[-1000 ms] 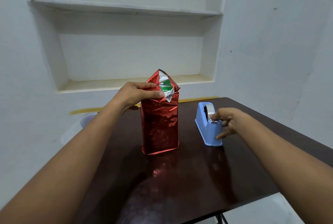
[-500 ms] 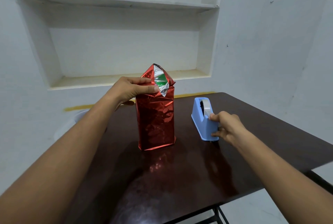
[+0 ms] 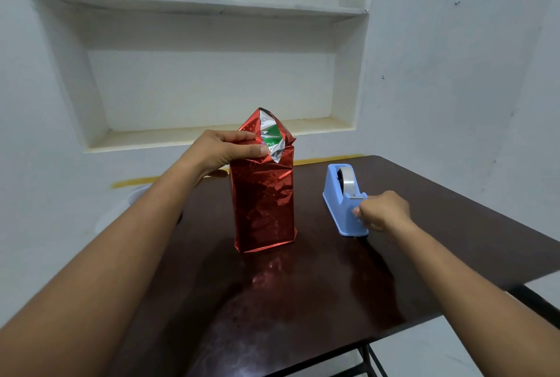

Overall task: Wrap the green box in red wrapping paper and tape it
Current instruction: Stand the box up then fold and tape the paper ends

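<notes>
The green box (image 3: 270, 137) stands upright on the dark table (image 3: 303, 301), covered in shiny red wrapping paper (image 3: 263, 203) except at the top, where a patch of green shows between folded flaps. My left hand (image 3: 222, 149) grips the top left flap and holds it against the box. A light blue tape dispenser (image 3: 344, 200) with a clear tape roll stands to the right of the box. My right hand (image 3: 382, 210) is at the dispenser's front end, just below the cutter, fingers curled and pinching there; a tape end between them cannot be made out.
A white wall niche with two shelves (image 3: 212, 134) lies behind the table. A pale round object (image 3: 138, 193) shows past the table's left edge. The table's right edge (image 3: 515, 219) runs close to my right arm. Black table legs (image 3: 369, 361) show below.
My right hand has slid from the top of the dispenser's cutter down to its front end. My left hand keeps its hold on the flap. The view shifted slightly.
</notes>
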